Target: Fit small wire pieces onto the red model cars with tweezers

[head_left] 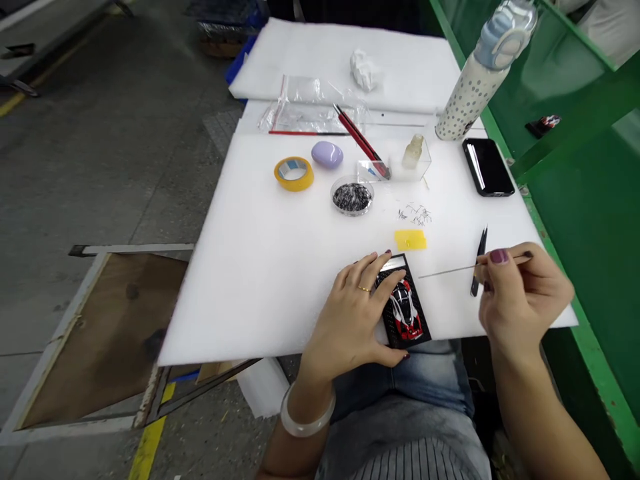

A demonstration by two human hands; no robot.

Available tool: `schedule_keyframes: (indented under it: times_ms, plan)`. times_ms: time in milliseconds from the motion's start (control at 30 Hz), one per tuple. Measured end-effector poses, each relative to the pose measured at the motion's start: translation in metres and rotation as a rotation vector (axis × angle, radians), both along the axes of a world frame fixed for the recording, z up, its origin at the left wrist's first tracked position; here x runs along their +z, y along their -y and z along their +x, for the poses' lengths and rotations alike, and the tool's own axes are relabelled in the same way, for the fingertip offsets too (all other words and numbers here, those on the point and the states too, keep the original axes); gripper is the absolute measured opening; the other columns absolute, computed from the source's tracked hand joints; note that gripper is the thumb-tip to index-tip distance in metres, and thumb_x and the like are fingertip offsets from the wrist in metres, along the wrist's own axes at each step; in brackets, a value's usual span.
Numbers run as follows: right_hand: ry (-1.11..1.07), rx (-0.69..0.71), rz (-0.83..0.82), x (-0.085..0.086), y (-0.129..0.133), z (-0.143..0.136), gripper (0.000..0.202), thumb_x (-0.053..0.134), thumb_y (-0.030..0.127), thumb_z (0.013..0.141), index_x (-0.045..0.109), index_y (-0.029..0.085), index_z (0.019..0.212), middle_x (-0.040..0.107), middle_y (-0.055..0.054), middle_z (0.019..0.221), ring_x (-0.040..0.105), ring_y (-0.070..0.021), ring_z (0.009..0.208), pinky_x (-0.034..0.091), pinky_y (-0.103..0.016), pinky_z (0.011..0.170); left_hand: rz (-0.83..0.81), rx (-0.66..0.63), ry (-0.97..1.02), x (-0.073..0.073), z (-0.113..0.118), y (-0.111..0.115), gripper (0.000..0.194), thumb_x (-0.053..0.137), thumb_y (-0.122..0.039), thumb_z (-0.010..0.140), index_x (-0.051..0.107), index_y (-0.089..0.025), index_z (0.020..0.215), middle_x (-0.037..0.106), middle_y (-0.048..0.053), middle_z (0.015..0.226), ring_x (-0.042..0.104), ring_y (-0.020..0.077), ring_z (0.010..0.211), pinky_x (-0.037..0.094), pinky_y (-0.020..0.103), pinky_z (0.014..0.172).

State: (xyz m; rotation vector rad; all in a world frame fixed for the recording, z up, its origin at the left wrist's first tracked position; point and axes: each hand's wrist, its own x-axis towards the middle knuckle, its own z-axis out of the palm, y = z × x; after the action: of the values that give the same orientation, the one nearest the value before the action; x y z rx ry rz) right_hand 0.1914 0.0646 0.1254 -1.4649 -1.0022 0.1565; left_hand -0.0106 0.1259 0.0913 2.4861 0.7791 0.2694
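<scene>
My left hand (353, 310) rests on a black base (421, 319) at the table's front edge, its fingers and thumb round the base's left side. On that base sits a small red, white and black model car (406, 310). My right hand (523, 293) pinches a thin stick (450, 271), whose fine tip points left, just right of the base. Black tweezers (480, 260) lie beside my right hand. A yellow tape piece (411, 240) and small dark slivers (416, 214) lie behind the base.
Farther back are a round dish of black bits (352, 197), yellow tape roll (293, 174), purple egg-shaped object (327, 155), red cutter (361, 141), small bottle (413, 152) in a clear box, phone (487, 167) and tall dotted bottle (470, 93). Green metal walls stand on the right.
</scene>
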Motion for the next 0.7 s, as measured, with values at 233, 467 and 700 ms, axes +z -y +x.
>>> schedule_keyframes:
  times_ms: [233,467,700]
  plan:
    - [0.526,-0.065,0.086,0.055,-0.114,0.049,0.024,0.061,0.030,0.094,0.057,0.022,0.071,0.045,0.004,0.059,0.038,-0.0115,0.055,0.031,-0.030,0.058,0.002,0.002,0.001,0.001,0.002,0.000,0.113,0.093,-0.057,0.050,0.050,-0.016,0.146,0.037,0.021,0.163,0.035,0.0465,0.148,0.033,0.065,0.119]
    - [0.656,-0.070,-0.111,0.031,-0.181,0.062,0.023,0.055,0.036,0.097,0.064,0.021,0.081,0.058,-0.001,0.066,0.049,-0.0160,0.060,0.035,-0.031,0.062,-0.025,0.005,-0.023,0.004,0.003,0.001,0.116,0.094,-0.057,0.047,0.050,-0.017,0.147,0.036,0.021,0.164,0.034,0.0452,0.149,0.033,0.064,0.120]
    - [0.926,0.312,-0.453,0.049,-0.112,0.092,0.019,0.057,0.026,0.091,0.074,0.021,0.098,0.073,-0.003,0.081,0.060,-0.0160,0.062,0.042,-0.031,0.062,0.034,-0.002,-0.004,-0.002,0.001,0.002,0.115,0.093,-0.057,0.049,0.050,-0.015,0.147,0.039,0.023,0.162,0.037,0.0469,0.147,0.036,0.066,0.116]
